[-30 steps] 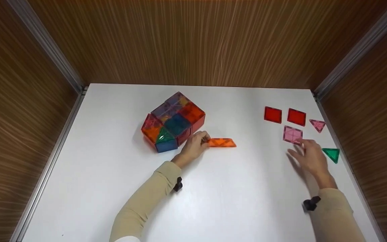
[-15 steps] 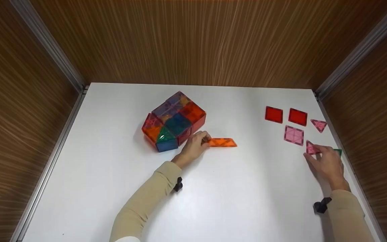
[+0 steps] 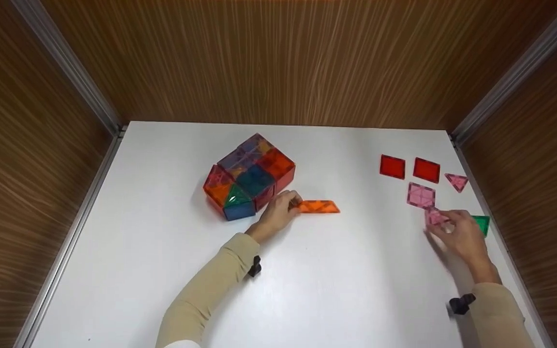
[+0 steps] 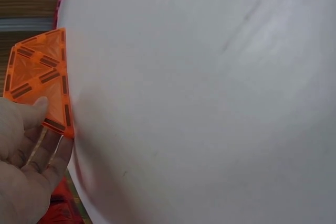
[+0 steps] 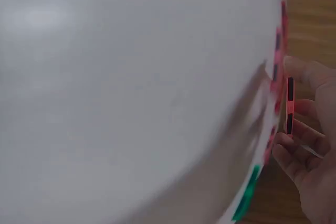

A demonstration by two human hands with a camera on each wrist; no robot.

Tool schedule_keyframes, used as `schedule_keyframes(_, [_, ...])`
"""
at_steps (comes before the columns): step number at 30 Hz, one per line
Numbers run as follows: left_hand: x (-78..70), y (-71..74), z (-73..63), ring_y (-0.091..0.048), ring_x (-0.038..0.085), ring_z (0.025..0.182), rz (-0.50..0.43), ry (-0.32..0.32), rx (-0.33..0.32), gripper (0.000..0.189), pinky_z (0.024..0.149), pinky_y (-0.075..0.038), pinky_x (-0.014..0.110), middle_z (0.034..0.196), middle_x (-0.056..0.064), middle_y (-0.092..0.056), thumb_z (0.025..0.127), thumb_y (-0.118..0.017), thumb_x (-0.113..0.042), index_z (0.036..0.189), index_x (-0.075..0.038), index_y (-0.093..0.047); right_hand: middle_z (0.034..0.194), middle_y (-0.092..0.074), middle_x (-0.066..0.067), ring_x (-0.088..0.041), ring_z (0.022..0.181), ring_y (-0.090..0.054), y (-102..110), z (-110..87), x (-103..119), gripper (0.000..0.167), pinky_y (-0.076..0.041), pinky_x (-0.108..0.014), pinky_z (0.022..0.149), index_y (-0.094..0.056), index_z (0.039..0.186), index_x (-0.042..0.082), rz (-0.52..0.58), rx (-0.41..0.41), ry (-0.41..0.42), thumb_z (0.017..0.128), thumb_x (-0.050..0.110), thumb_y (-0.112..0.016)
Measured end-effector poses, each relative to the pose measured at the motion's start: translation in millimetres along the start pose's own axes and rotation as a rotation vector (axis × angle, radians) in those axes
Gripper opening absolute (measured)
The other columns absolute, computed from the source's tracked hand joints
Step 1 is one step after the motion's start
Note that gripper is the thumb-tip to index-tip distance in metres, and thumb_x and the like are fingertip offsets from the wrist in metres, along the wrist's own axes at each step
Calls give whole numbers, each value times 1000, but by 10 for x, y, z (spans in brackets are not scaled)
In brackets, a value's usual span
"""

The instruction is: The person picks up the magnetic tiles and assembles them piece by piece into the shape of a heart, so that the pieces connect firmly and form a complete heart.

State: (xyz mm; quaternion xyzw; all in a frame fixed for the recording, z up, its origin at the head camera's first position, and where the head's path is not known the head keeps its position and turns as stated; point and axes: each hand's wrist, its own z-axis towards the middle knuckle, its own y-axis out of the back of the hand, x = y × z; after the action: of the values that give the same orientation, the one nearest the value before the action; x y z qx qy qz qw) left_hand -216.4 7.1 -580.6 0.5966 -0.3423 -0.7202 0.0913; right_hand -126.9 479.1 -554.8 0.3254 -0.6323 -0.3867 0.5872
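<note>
Head view, orange tile: my left hand (image 3: 277, 210) pinches the left end of a translucent orange plastic trapezoid tile (image 3: 319, 207), just right of a box built of multicoloured translucent plastic tiles (image 3: 256, 178).
Head view, pink tile: my right hand (image 3: 462, 235) holds a small translucent pink plastic tile (image 3: 436, 216) by the near right corner of a translucent pink plastic square tile (image 3: 421, 195); whether they touch, I cannot tell.
Head view, far right: two translucent red plastic square tiles (image 3: 392, 166) lie flat on the white counter (image 3: 336, 280).
Left wrist view, grip: my fingers (image 4: 55, 163) are clamped on the trapezoid, thumb over its face; I'd keep them at that end, leaving the long edges free.
Right wrist view, grip: the pink tile stands edge-on, clamped between thumb and fingers; a light pinch, square to the face, should stop it twisting.
</note>
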Motion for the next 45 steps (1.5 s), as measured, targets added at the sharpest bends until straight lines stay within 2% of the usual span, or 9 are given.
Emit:
schedule_keyframes(6, [-5,15,8,-67,26,110,-8,11,4,19,106,-57,38,117,14,-72,99,-72,-6,117,-6,-68,142,-56,-24,-47,128,-54,-200,-59,535,54,-53,-70,100,-67,137,5,56,62,145,96,38,-78])
schedule_keyframes(12, [0,21,24,-68,28,106,-4,-32,-6,18,102,-58,40,115,16,-72,97,-73,-3,115,-4,-69,128,-68,-10,-30,118,-64,-590,-110,1067,36,-57,-57,99,-77,119,9,77,93,396,87,23,-88])
schedule_keyframes(15, [12,20,30,-68,29,105,7,-54,-16,18,100,-58,41,113,17,-72,96,-74,-2,114,-3,-69,124,-70,-6,-25,115,-66,-791,-158,1311,37,-59,-51,98,-79,116,11,72,137,506,83,23,-91])
schedule_keyframes(21, [25,13,24,-68,29,103,17,-70,-27,17,98,-59,39,111,17,-73,96,-74,-3,112,-2,-70,126,-70,-6,-23,113,-68,-1122,-209,1767,38,-60,-46,98,-78,117,13,30,264,665,86,33,-88])
schedule_keyframes(27, [16,4,16,-69,29,103,28,-77,-29,17,97,-59,39,110,16,-73,96,-75,-3,112,-3,-70,123,-71,-8,-22,109,-68,-1348,-206,2073,40,-61,-42,92,-78,117,11,-11,273,803,88,37,-86])
schedule_keyframes(31, [17,-4,13,-69,29,103,33,-75,-28,18,98,-58,39,111,16,-73,96,-75,-4,112,-3,-70,119,-73,-6,-20,103,-65,-1445,-219,2147,45,-59,-38,87,-78,120,10,-58,245,827,86,38,-88])
schedule_keyframes(36, [28,-2,2,-69,28,104,36,-61,-26,18,98,-58,40,110,16,-73,95,-76,-4,112,-4,-70,119,-73,-4,-18,99,-60,-1504,-251,2179,52,-57,-34,83,-76,125,11,-107,233,809,84,40,-89])
schedule_keyframes(41, [50,-6,-10,-69,28,103,40,-68,-37,19,97,-59,39,111,15,-73,95,-76,-5,113,-4,-69,123,-70,-5,-19,105,-62,-1487,-257,2149,52,-58,-37,88,-75,127,13,-105,247,776,86,43,-88])
schedule_keyframes(45, [75,-9,-66,-69,29,104,38,-71,-54,25,97,-59,39,114,16,-72,95,-78,-9,118,-4,-68,128,-69,-7,-22,114,-65,-1385,-255,2003,53,-59,-41,95,-73,129,14,-82,231,727,87,43,-87])
